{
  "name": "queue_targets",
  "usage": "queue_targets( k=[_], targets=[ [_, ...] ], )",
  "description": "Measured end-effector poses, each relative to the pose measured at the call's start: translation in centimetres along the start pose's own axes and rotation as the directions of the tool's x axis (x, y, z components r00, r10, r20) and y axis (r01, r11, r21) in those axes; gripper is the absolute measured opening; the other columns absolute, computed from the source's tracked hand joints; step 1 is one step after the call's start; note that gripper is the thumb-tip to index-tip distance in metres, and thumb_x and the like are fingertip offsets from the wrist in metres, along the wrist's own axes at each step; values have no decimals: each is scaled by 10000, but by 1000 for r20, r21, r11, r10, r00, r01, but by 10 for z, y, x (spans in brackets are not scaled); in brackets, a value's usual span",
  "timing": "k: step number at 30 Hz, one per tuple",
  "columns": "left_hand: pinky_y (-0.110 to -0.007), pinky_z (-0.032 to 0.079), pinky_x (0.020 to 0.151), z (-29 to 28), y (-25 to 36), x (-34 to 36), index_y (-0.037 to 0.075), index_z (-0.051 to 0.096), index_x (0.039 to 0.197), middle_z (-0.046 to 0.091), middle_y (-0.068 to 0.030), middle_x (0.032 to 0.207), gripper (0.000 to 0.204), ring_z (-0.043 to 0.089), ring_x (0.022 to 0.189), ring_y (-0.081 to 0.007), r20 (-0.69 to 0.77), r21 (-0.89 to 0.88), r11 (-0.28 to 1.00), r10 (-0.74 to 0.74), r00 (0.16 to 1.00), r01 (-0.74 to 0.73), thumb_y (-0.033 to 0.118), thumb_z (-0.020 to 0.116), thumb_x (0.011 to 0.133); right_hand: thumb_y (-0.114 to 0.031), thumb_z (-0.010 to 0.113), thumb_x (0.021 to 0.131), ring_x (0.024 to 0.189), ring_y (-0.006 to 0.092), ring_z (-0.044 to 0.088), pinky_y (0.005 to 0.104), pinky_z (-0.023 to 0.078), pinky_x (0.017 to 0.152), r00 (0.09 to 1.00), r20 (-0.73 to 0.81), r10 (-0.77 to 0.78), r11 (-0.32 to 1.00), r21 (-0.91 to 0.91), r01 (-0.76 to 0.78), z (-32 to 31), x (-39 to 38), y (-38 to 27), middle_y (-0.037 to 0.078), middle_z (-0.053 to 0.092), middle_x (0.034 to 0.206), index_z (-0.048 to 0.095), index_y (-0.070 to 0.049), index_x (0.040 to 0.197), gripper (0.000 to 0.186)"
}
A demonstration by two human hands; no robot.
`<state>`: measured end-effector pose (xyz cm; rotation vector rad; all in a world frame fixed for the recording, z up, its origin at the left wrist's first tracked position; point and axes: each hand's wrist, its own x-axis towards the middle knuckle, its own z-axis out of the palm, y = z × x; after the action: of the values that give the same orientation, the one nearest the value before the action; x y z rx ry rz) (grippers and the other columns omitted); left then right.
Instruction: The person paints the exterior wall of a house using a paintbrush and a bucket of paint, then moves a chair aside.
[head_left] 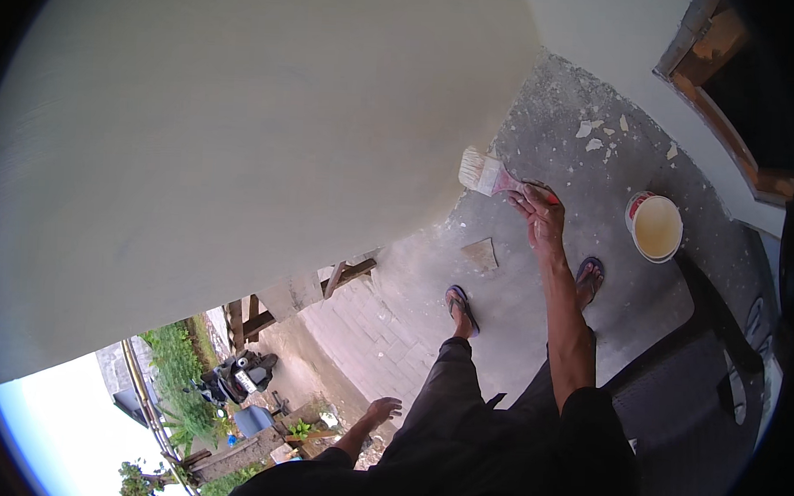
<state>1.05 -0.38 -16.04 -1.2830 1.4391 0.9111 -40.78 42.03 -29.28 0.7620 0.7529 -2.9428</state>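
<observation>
My right hand (540, 215) is closed round the handle of a wide paintbrush (486, 173), whose bristles are coated in white paint and point at the wall. The bristle tips lie close to the pale painted wall (269, 136); I cannot tell whether they touch it. Low on the left, my left hand (384, 411) hangs beside my leg with its fingers apart and nothing in it. To the right of my right hand, a round bucket (657, 228) of cream-coloured paint stands on the grey concrete floor (586, 190).
Paint flakes (590, 137) lie near the wall corner, and a flat scrap (481, 253) lies ahead of my sandalled feet. A dark chair (683, 385) stands at my right, below a wooden-framed opening (714, 93). Outside at left are a motorbike (236, 378) and wooden boards (250, 320).
</observation>
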Motion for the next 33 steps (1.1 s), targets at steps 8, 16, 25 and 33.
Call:
queue_targets(
  k=[8,16,25,33],
  targets=[
    [-356,487,842,-87,-31,34,37,572,1176,649,-115,1092,345,658,951,-244,-73,-153,980,118,990,-128,227,523,892,-110,685,837,816,251,686,397,567,801,993,94,-73,969,244,48,89,59,140,117,671,897,621,19,994,213],
    [-385,472,876,-149,-96,21,60,556,1202,623,-100,1127,351,625,998,-223,-109,-16,989,-145,983,144,261,456,931,-103,713,814,689,190,670,305,569,671,857,-401,-323,945,-90,314,-8,110,183,111,677,819,645,24,897,167],
    [-394,463,931,-157,-41,-10,41,509,1266,598,-113,1201,368,605,1078,-259,-57,20,1000,-18,998,19,198,458,936,-9,637,875,695,48,565,199,460,594,848,46,-528,837,-138,529,255,-65,65,59,664,772,634,65,989,137],
    [-399,443,951,-140,-43,-11,51,497,1284,587,-105,1236,389,582,1112,-260,-140,18,997,-73,988,76,233,465,942,-103,693,834,722,232,694,358,600,677,962,76,-261,894,395,211,178,1,129,146,689,861,632,43,968,208]
  ],
)
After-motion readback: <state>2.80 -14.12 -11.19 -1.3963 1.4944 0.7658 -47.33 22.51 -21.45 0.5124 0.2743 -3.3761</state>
